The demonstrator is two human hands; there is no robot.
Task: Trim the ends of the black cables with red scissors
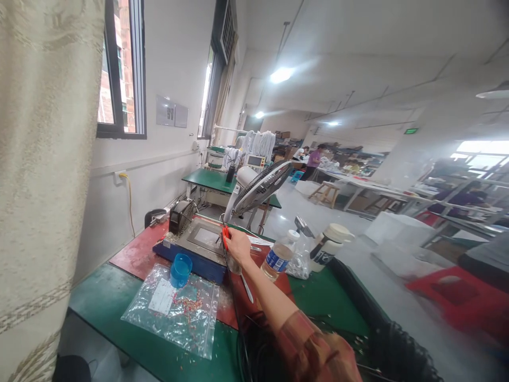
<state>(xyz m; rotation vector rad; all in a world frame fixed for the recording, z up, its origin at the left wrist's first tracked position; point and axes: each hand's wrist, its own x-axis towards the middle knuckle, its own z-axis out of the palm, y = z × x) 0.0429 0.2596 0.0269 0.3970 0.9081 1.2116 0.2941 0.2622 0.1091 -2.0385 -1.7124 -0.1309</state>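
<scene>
My right hand [237,245] reaches forward from the lower right, its fingers closed around a red-handled tool [226,237]. The tool's working end is too small to make out. It is held beside the right edge of a blue-based machine with a grey metal top plate [193,233]. Dark cables [234,297] run down below the hand, and a slim metal implement [247,289] lies under the wrist. Left of the hand, a blue plastic cup [181,269] stands on a clear zip bag [135,313] with small reddish pieces scattered on or in it. My left hand is out of view.
A small black fan [182,216] sits on the machine, and a larger fan [260,188] leans beyond it. To the right stand a labelled bottle [277,261] and a cream-lidded jug [330,245]. A curtain [43,159] hangs at left. People [314,159] are working far off.
</scene>
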